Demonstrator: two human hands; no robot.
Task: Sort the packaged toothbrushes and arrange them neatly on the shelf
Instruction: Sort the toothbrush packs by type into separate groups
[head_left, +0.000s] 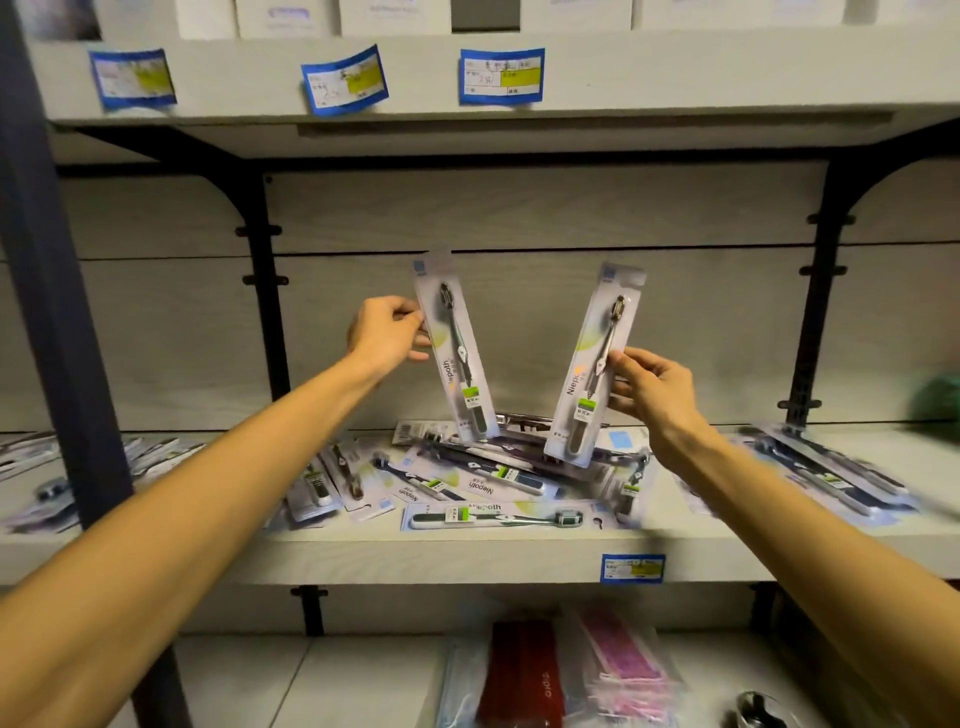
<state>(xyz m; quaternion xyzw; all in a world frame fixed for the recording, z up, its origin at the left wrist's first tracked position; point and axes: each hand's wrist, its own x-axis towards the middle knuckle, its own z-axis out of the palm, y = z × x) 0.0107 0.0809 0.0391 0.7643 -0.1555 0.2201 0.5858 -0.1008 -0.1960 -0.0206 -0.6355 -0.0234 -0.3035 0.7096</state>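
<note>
Clear plastic blister on thin card: light, flat, bendy, slick; best pinched at card edge, mid-length. Left hand (387, 332) fingers pinch left pack (457, 353) at its 9 o'clock edge. Right hand (652, 387) fingers grip right pack (595, 364) at 3 o'clock. Both raised above loose pile (467, 483) on shelf (415, 558).

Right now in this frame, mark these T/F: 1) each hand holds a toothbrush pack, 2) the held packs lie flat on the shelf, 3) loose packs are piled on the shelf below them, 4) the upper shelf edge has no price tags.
1) True: the left hand pinches the left pack, and the right hand holds the right pack.
2) False: both are raised, roughly upright, tops tilted apart.
3) True: a loose pile lies on the shelf.
4) False: blue-bordered tags hang there.
</note>
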